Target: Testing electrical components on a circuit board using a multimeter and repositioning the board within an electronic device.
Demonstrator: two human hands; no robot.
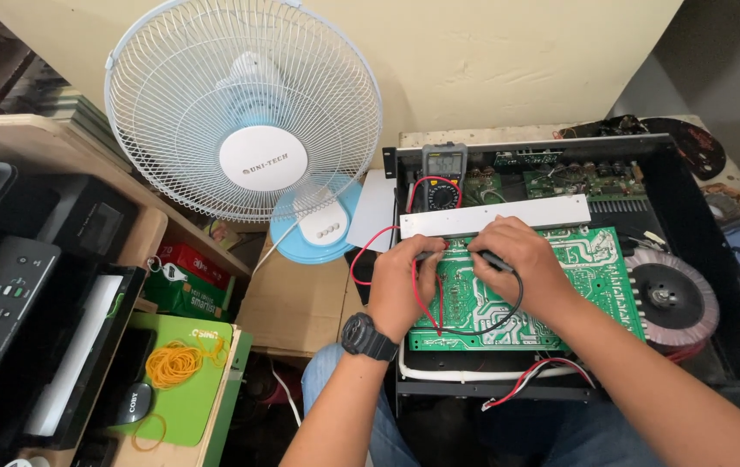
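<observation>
Black sheet metal forms the largest thing in view, an open amplifier chassis [698, 216] resting across the person's lap and the edge of a work surface. To its left stands a white and pale-blue desk fan [244, 121], and left again a black printer [15, 285] on a wooden shelf. Inside the chassis lies a green circuit board [595, 277], solder side up, with a round toroidal transformer [671, 298] just beside its right edge and a white metal strip [495, 216] across its top. A grey multimeter [444, 177] leans at the chassis's back left corner; its red lead [374, 246] and black lead [508, 320] loop down onto the board.

Both hands rest on the board's upper left part, close together. The left hand [404, 281], with a black wristwatch [368, 337] on the wrist, has its fingers curled around the red probe [436, 252]. The right hand [517, 259] pinches the black probe [493, 258] between thumb and fingers. The two tips sit near each other on the solder side; the exact pads they touch are too small to tell.

With the tips so close, a small slip of either hand could bridge neighbouring solder joints. The slack leads draped over the board could also snag on a wrist and drag a probe off its point.
</observation>
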